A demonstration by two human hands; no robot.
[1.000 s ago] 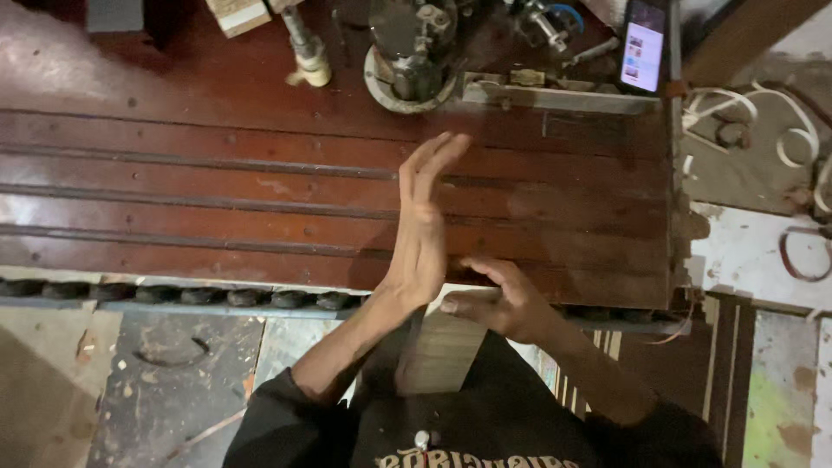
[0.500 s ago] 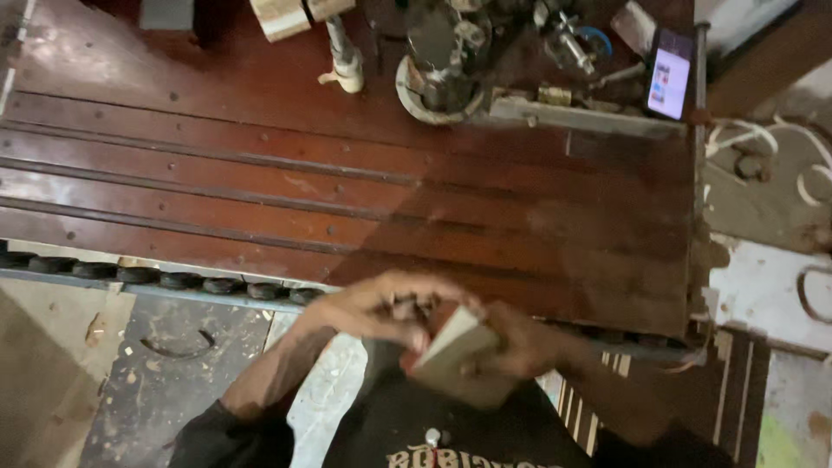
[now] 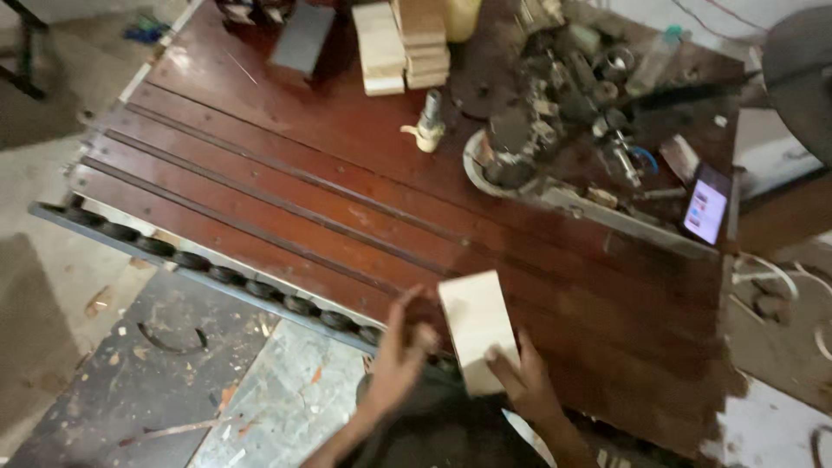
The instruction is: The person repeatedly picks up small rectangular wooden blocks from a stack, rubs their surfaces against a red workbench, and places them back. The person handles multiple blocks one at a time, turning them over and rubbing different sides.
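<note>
A pale rectangular wooden block (image 3: 478,330) lies tilted over the near edge of the dark red grooved worktable (image 3: 303,191). My right hand (image 3: 524,381) grips the block's near end from below. My left hand (image 3: 400,351) is just left of the block, fingers raised and apart, nearly touching its left edge at the table's rim.
Stacked pale wooden blocks (image 3: 407,39) stand at the far side. A cluttered heap of metal tools and a round machine part (image 3: 555,113) fills the far right. A lit phone (image 3: 705,211) leans at the right edge. A small bottle (image 3: 427,123) stands mid-table. Rollers (image 3: 217,276) line the near rail.
The camera has tilted up and left. The block, held near my chest half a second ago, now lies over the table's near edge; my left hand has come off it.
</note>
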